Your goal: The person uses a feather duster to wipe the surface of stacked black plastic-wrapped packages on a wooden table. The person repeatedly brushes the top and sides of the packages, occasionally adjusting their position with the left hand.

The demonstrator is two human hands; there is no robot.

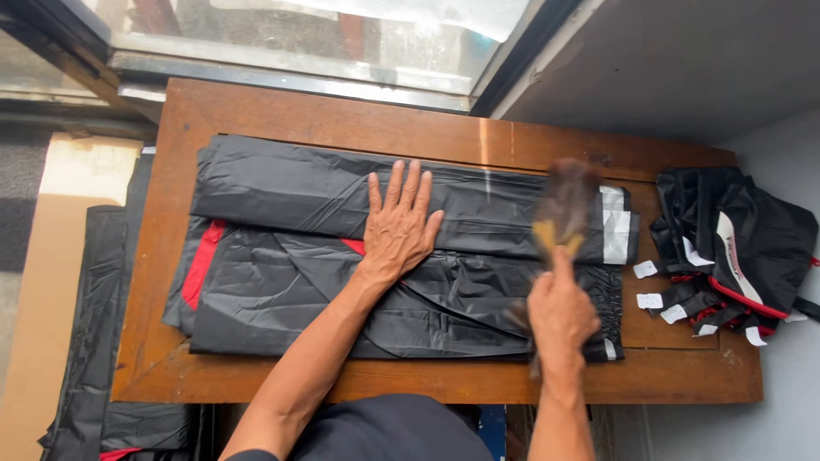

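Flat on the wooden table (256,111), a folded black garment with red trim (282,282) is spread out, its grey reflective strip (615,224) lying at the right end. The left hand (400,226) is pressed palm-down on the garment's middle, fingers spread apart. The right hand (559,312) is closed around the handle of a brush (564,205), whose blurred bristles are seen over the garment's right part, just beside the strip. A heap of folded black garments with white tags (735,248) is seen at the table's right edge, well apart from both hands.
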